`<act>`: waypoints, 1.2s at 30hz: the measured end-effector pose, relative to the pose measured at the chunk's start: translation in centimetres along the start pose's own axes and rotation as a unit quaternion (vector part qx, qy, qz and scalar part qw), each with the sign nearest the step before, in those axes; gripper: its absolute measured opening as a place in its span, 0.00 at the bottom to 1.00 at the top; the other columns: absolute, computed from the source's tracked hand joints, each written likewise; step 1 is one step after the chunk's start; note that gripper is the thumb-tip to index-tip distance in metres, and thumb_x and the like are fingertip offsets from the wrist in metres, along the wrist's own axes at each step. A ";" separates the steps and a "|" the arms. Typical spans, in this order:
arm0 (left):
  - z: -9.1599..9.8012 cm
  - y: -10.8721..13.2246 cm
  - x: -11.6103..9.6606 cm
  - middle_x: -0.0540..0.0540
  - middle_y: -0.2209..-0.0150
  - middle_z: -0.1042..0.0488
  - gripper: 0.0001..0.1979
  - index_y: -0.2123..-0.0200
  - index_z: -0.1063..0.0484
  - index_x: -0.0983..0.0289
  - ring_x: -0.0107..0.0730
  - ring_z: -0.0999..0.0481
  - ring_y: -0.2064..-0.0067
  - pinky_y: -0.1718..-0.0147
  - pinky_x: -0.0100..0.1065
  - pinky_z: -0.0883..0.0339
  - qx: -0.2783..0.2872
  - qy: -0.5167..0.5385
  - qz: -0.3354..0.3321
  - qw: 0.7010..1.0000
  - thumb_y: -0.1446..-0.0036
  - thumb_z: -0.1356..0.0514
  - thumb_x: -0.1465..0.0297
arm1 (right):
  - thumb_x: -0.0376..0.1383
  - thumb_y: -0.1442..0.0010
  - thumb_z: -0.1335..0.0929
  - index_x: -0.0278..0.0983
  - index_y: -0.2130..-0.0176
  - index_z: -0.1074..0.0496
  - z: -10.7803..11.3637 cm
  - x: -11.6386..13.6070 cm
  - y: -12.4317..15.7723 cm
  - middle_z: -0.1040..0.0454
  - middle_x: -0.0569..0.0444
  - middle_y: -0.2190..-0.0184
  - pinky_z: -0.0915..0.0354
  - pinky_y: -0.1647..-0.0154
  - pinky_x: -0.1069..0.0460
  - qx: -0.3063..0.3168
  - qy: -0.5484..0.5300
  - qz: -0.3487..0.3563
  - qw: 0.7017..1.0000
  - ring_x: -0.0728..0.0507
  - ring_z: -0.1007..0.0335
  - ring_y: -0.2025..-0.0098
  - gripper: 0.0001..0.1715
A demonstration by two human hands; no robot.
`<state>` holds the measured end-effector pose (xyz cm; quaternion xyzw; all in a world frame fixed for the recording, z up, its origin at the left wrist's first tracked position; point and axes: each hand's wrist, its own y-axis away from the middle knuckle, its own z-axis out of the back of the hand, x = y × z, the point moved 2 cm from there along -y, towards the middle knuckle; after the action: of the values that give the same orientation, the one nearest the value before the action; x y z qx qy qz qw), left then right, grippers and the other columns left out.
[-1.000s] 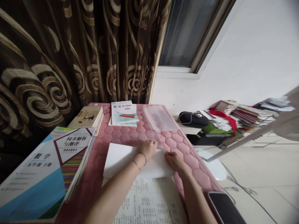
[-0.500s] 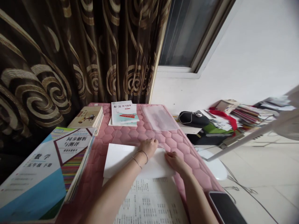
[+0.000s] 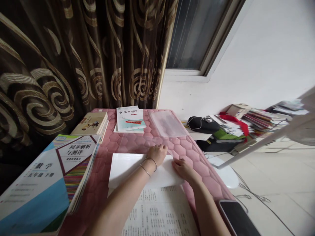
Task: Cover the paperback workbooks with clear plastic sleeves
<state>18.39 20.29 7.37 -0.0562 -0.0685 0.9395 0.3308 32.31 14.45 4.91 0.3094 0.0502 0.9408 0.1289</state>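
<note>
the left hand [image 3: 157, 155] lies palm down on a white sheet [image 3: 129, 170] on a pink quilted mat [image 3: 134, 142]; the right hand [image 3: 184, 171] sits apart from it at the sheet's right edge, its fingers [image 3: 178, 165] against that edge, though i cannot tell if they grip; the sheet's near edge meets a printed paper [image 3: 159, 213]; even pressure from both hands would best keep such a sheet flat and square; a calligraphy workbook [image 3: 129, 120] and a clear plastic sleeve [image 3: 168, 123] lie far on the mat; a maths workbook [image 3: 44, 183] lies left.
</note>
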 end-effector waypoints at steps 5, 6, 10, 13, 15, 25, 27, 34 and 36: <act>0.0 -0.2 -0.4 0.63 0.59 0.24 0.12 0.55 0.30 0.67 0.42 0.21 0.56 0.61 0.41 0.26 -0.005 0.001 0.004 1.000 0.34 0.52 0.77 | 0.35 0.39 0.40 0.34 0.68 0.22 0.0 -0.1 0.0 0.27 0.46 0.64 0.37 0.57 0.51 0.008 0.028 0.018 0.999 0.43 0.30 0.63 0.18; 0.1 -0.2 -0.5 0.63 0.59 0.24 0.12 0.55 0.30 0.67 0.42 0.21 0.56 0.61 0.41 0.26 -0.006 0.002 0.003 1.000 0.34 0.52 0.77 | 0.35 0.39 0.40 0.35 0.68 0.22 0.0 -0.1 0.0 0.27 0.47 0.64 0.37 0.57 0.51 0.011 0.034 0.021 0.999 0.44 0.30 0.63 0.18; 0.2 -0.2 -0.5 0.63 0.59 0.24 0.12 0.55 0.31 0.66 0.42 0.21 0.56 0.62 0.40 0.26 -0.010 0.001 0.003 1.000 0.34 0.52 0.77 | 0.34 0.39 0.40 0.36 0.68 0.24 -0.3 -0.5 -0.1 0.29 0.50 0.66 0.37 0.56 0.53 0.014 0.032 0.030 0.999 0.45 0.31 0.63 0.17; 0.2 -0.3 -0.3 0.63 0.59 0.24 0.12 0.54 0.31 0.66 0.42 0.21 0.56 0.63 0.40 0.26 -0.013 0.000 0.004 1.000 0.34 0.53 0.77 | 0.35 0.40 0.40 0.38 0.70 0.25 -0.3 -0.6 -0.3 0.30 0.52 0.68 0.36 0.56 0.53 0.008 0.006 0.035 0.999 0.45 0.32 0.63 0.15; 0.2 -0.4 -0.3 0.62 0.59 0.24 0.13 0.54 0.31 0.67 0.42 0.21 0.56 0.63 0.39 0.26 -0.013 0.000 0.000 1.000 0.34 0.53 0.76 | 0.36 0.41 0.39 0.37 0.72 0.26 -0.1 -0.5 -0.3 0.30 0.52 0.70 0.36 0.58 0.53 0.008 -0.018 0.028 0.999 0.45 0.32 0.65 0.15; 2.9 0.1 -0.1 0.60 0.59 0.26 0.13 0.56 0.29 0.64 0.38 0.25 0.58 0.62 0.38 0.30 -0.112 -0.012 -0.037 0.993 0.34 0.53 0.75 | 0.58 0.46 0.39 0.35 0.69 0.26 0.5 -0.3 0.2 0.27 0.53 0.73 0.38 0.70 0.54 0.004 -0.235 0.030 0.971 0.45 0.32 0.68 0.30; 3.5 0.3 0.0 0.60 0.59 0.26 0.14 0.56 0.29 0.64 0.37 0.26 0.58 0.60 0.37 0.30 -0.121 -0.022 -0.054 0.991 0.33 0.53 0.76 | 0.57 0.47 0.38 0.34 0.69 0.24 0.7 -0.3 0.1 0.24 0.51 0.71 0.36 0.68 0.53 -0.030 -0.237 0.030 0.971 0.43 0.30 0.66 0.30; 4.0 1.8 0.6 0.58 0.57 0.25 0.15 0.58 0.27 0.63 0.37 0.27 0.53 0.49 0.41 0.35 -0.168 -0.038 -0.102 0.980 0.32 0.55 0.75 | 0.55 0.47 0.35 0.33 0.64 0.21 1.1 0.3 0.6 0.21 0.46 0.64 0.34 0.66 0.52 -0.091 -0.218 0.022 0.971 0.40 0.27 0.61 0.30; 3.9 2.0 0.7 0.58 0.56 0.25 0.15 0.58 0.27 0.63 0.36 0.27 0.53 0.46 0.42 0.37 -0.173 -0.034 -0.106 0.979 0.32 0.54 0.74 | 0.54 0.47 0.35 0.33 0.64 0.20 1.1 0.5 0.7 0.21 0.46 0.63 0.33 0.65 0.52 -0.089 -0.217 0.032 0.971 0.39 0.27 0.60 0.29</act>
<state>16.05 18.83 10.82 -0.0730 -0.2468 0.8746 0.4109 32.42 13.94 6.21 0.4952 -0.0729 0.8553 0.1337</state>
